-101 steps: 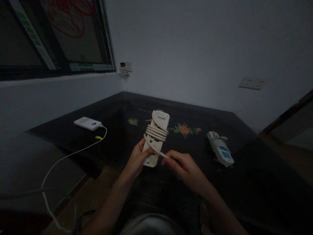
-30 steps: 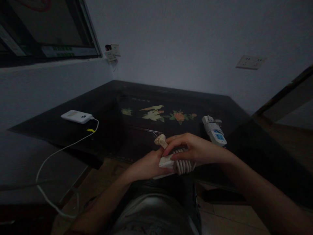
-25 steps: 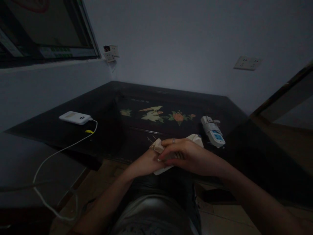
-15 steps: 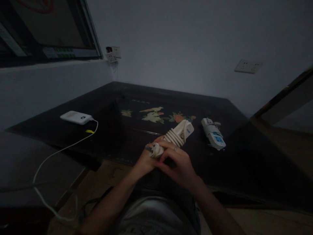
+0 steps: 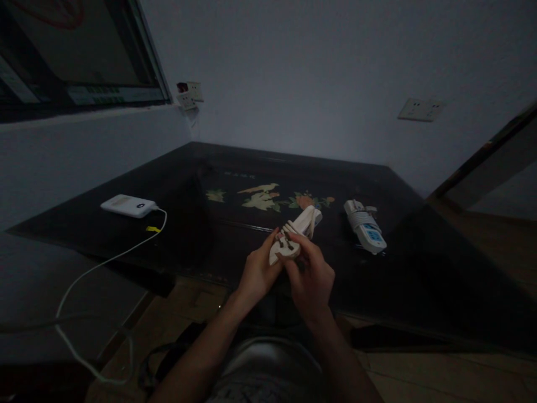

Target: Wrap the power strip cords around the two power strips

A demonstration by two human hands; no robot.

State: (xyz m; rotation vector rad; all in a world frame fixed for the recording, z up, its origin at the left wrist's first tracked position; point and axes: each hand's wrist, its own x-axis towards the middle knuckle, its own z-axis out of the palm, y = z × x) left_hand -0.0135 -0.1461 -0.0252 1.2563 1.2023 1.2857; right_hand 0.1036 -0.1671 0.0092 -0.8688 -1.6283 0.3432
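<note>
A white power strip (image 5: pixel 314 217) with its cord wound around it is held just above the table's front part, its far end pointing up and right. My left hand (image 5: pixel 258 273) is closed around its near end, which the plug and my fingers mostly hide. Between the thumb and fingers of my right hand (image 5: pixel 312 275) is the cord's white plug (image 5: pixel 277 253), its metal prongs facing up. To the right lies a second power strip (image 5: pixel 366 226) with blue socket panels and a grey-white cord wrapped around its middle.
The dark table (image 5: pixel 201 246) bears a painted bird and flowers. At its left lies a white power bank-like device (image 5: pixel 128 206) with a white cable (image 5: pixel 104 258) hanging over the edge. Wall sockets (image 5: pixel 419 109) sit above the table; a window (image 5: pixel 96 50) is at upper left.
The plug has turned so its prongs face up rather than left, and my right hand has taken hold of it. The wrapped power strip has come slightly nearer and lower.
</note>
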